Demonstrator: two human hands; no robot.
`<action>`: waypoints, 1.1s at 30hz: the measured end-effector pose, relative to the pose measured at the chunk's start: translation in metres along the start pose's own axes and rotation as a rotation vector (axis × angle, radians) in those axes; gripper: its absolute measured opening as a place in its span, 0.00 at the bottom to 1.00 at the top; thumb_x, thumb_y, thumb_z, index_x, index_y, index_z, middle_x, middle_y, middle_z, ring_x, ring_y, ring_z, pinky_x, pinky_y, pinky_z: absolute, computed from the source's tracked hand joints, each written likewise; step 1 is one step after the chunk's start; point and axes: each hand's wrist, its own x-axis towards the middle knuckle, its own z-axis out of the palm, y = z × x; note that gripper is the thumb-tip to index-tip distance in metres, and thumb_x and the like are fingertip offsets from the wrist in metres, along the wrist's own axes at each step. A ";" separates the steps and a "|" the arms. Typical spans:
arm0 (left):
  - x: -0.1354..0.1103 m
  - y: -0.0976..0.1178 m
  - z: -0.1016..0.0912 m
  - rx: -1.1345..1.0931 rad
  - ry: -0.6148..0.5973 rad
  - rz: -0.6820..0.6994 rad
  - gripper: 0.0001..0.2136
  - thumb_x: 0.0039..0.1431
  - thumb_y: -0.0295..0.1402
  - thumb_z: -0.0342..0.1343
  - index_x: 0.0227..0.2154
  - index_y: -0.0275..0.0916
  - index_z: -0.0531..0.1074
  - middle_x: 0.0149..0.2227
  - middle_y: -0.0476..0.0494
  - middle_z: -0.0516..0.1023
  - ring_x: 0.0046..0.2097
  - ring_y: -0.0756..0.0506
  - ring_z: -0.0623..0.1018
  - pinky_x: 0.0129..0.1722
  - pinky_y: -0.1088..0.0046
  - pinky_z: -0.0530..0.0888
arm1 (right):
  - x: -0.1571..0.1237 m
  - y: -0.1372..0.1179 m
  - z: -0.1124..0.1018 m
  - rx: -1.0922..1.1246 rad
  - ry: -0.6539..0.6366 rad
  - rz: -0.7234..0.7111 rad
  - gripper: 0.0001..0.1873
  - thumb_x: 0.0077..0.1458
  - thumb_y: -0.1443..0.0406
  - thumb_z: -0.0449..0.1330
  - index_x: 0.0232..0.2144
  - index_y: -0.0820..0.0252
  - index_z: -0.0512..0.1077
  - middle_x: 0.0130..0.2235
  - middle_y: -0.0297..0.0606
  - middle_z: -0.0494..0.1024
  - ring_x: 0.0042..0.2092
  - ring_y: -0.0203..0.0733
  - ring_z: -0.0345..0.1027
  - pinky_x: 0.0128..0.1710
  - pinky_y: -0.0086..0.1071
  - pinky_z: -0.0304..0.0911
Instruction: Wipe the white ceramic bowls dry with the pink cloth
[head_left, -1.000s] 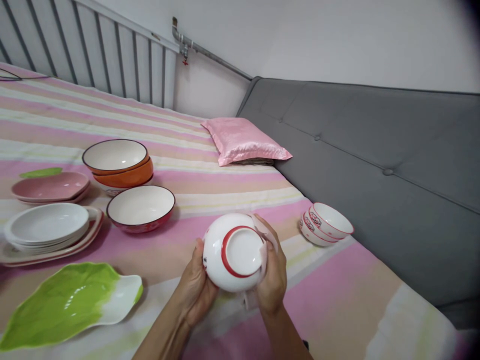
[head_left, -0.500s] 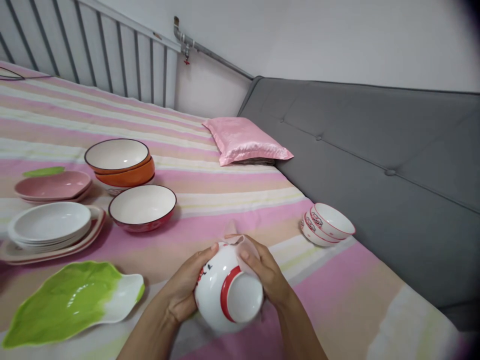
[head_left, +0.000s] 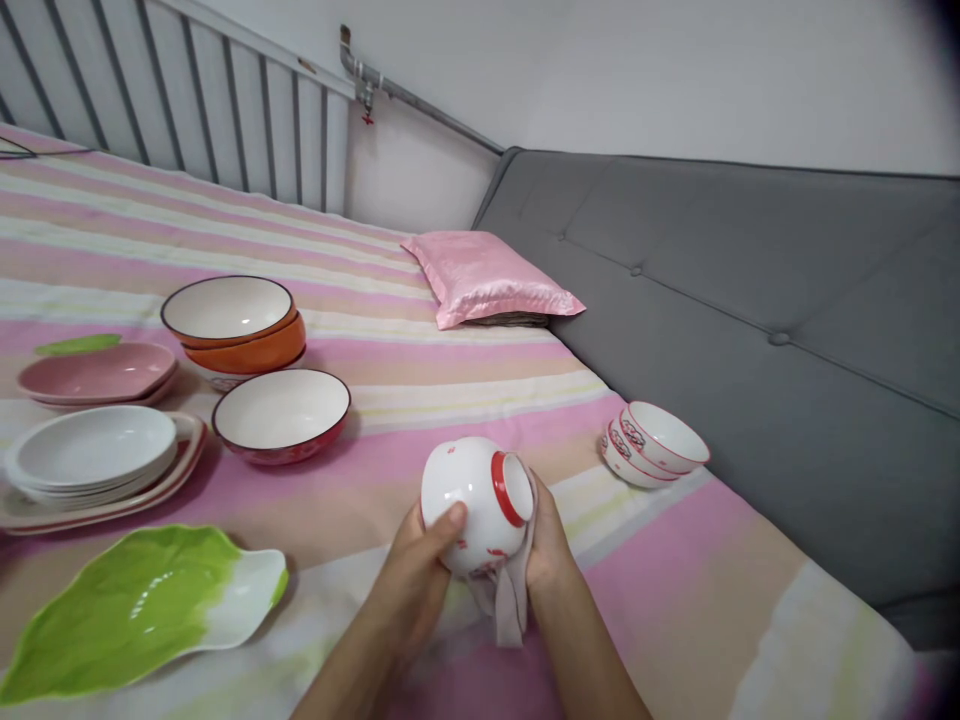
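Observation:
I hold a small white bowl [head_left: 472, 495] with a red foot ring, turned on its side with the foot facing right. My left hand [head_left: 416, 570] grips its left side, thumb on the outer wall. My right hand [head_left: 546, 545] presses a pale pink cloth [head_left: 510, 600] against the bowl's right underside; the cloth hangs down between my wrists. Both hands hover over the striped pink bedsheet [head_left: 420, 380].
A stack of small white-and-red bowls [head_left: 652, 445] lies to the right by the grey sofa back [head_left: 750, 290]. On the left are a red bowl [head_left: 281, 415], stacked orange bowls [head_left: 236, 325], white plates [head_left: 94, 455], a pink dish [head_left: 97, 372] and a green leaf-shaped dish [head_left: 135, 605]. A pink pillow [head_left: 487, 280] lies behind.
The bowl has been turned: its foot faced me, now it faces right. The cloth moved from the bowl's top to its lower right side, and both hands shifted with it.

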 end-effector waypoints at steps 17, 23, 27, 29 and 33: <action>0.010 0.010 -0.005 -0.089 0.112 -0.099 0.30 0.60 0.54 0.43 0.55 0.37 0.68 0.52 0.35 0.76 0.53 0.36 0.75 0.53 0.57 0.71 | -0.012 0.015 0.011 -0.224 0.070 -0.626 0.16 0.56 0.53 0.57 0.42 0.55 0.72 0.42 0.34 0.77 0.47 0.44 0.70 0.49 0.36 0.64; 0.009 0.014 -0.009 0.009 0.133 -0.188 0.30 0.59 0.53 0.47 0.55 0.34 0.68 0.48 0.34 0.78 0.49 0.35 0.78 0.49 0.59 0.73 | -0.021 0.001 0.011 -0.477 -0.012 -0.709 0.16 0.57 0.53 0.55 0.43 0.55 0.72 0.46 0.37 0.76 0.51 0.47 0.67 0.53 0.40 0.59; 0.005 0.020 -0.004 0.050 0.171 -0.216 0.28 0.59 0.51 0.50 0.53 0.33 0.70 0.44 0.35 0.80 0.45 0.38 0.79 0.44 0.64 0.75 | -0.024 -0.004 0.009 -0.593 -0.057 -0.725 0.18 0.57 0.53 0.55 0.44 0.56 0.72 0.48 0.39 0.75 0.53 0.48 0.65 0.55 0.41 0.56; 0.003 0.023 0.000 0.076 0.197 -0.205 0.26 0.58 0.49 0.52 0.52 0.34 0.71 0.40 0.36 0.82 0.41 0.40 0.80 0.41 0.67 0.75 | -0.025 -0.006 0.009 -0.625 -0.072 -0.722 0.18 0.57 0.53 0.55 0.44 0.56 0.73 0.49 0.39 0.76 0.54 0.48 0.65 0.57 0.41 0.54; -0.001 0.027 0.002 0.225 0.171 -0.140 0.20 0.55 0.47 0.56 0.40 0.33 0.77 0.27 0.41 0.81 0.29 0.44 0.78 0.30 0.72 0.73 | -0.028 -0.006 0.012 -0.641 -0.086 -0.680 0.19 0.56 0.54 0.56 0.45 0.56 0.74 0.52 0.39 0.75 0.57 0.48 0.62 0.60 0.40 0.50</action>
